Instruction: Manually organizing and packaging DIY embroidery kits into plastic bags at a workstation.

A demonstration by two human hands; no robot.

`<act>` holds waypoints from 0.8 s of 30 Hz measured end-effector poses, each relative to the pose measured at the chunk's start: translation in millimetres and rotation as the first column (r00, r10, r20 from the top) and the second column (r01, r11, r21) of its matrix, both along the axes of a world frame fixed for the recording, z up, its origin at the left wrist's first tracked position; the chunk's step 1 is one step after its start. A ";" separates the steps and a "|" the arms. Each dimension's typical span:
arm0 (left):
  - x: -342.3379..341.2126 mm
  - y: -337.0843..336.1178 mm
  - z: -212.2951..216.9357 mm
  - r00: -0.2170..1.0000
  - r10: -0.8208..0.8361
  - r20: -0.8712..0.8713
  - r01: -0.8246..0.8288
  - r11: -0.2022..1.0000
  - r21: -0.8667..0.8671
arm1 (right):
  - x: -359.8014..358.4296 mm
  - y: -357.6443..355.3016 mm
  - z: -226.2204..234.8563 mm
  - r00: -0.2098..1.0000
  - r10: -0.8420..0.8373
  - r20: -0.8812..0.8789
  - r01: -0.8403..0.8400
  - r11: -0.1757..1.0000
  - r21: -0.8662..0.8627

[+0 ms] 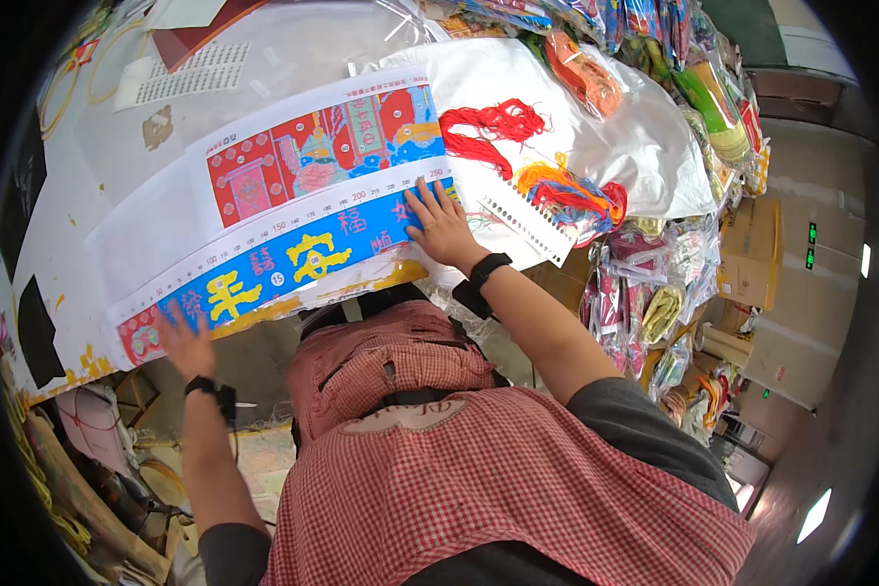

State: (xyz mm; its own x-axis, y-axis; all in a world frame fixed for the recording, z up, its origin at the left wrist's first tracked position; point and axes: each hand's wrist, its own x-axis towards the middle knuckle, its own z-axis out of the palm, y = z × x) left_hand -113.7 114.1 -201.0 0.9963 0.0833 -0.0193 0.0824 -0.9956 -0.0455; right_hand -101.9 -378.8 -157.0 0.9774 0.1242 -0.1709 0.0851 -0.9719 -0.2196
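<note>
A long printed sheet [293,257] lies along the near edge of the table, with a blue band bearing large yellow and pink characters. Above the band runs a row of ruler-like marks, and beyond that a mostly red printed picture [313,156]. My right hand [441,225] rests flat on the right end of the blue band, fingers spread, holding nothing. At the band's left end, by its red corner, is my left hand [186,340]. Its fingers look stretched out over the sheet, somewhat blurred, with nothing seen in them. Each wrist wears a black band.
Right of the print, red thread [493,132], a holed white card with multicoloured threads [529,217] and an orange skein [581,73] lie on white material [645,146]. Plastic-bagged goods [645,273] crowd the right side. A dotted sheet [197,73] lies far left.
</note>
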 end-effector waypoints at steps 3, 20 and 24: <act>15.0 18.1 16.7 0.948 0.254 -0.194 -0.232 0.964 0.128 | -8.2 -41.2 5.9 0.998 0.061 -0.026 -0.056 0.987 0.149; 5.5 -172.5 44.8 0.817 -0.540 -0.204 0.437 0.810 -0.392 | -64.1 -194.8 114.6 0.676 -0.658 0.331 0.676 0.733 0.077; 10.5 -174.2 41.5 0.806 -0.552 -0.215 0.447 0.804 -0.392 | -72.6 -127.2 217.7 0.565 -0.730 0.384 0.622 0.683 0.382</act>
